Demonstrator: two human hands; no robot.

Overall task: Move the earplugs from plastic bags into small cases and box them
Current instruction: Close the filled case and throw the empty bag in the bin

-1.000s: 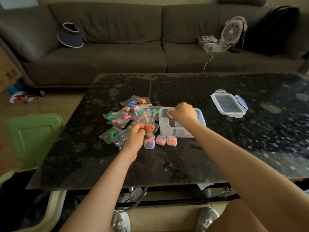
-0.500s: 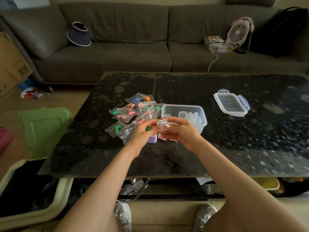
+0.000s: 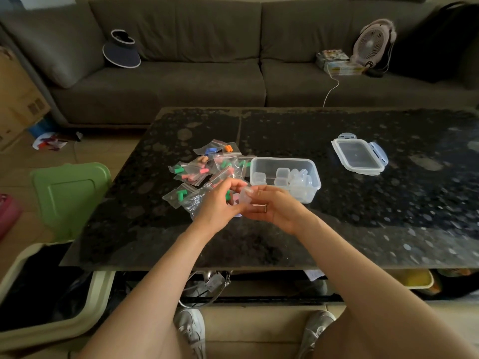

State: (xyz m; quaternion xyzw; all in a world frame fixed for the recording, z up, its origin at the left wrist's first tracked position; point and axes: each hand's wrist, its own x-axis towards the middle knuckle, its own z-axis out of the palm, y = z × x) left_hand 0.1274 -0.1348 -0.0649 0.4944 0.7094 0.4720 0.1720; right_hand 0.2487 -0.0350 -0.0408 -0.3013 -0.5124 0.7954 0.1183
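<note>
My two hands meet over the dark table (image 3: 363, 229), just in front of the clear box (image 3: 315, 177). A small clear case (image 3: 245, 197) is gripped in the fingers of my right hand (image 3: 274, 207). My left hand (image 3: 219, 204) touches that case, with a green earplug (image 3: 228, 195) between its curled fingers. Several small plastic bags (image 3: 199, 169) of coloured earplugs lie in a heap left of the box. Several empty small cases (image 3: 282, 174) sit inside the box. My hands hide the other cases on the table.
The box's lid (image 3: 359, 156) lies apart on the right of the table. A sofa (image 3: 181, 81) with a visor hat (image 3: 121, 51) and a fan (image 3: 372, 44) stands behind. A green lid (image 3: 67, 193) and a bin (image 3: 51, 294) are on the floor to the left.
My right hand has come out of the box with a small case and joined my left hand in front of it. In the last half second both hands have barely moved.
</note>
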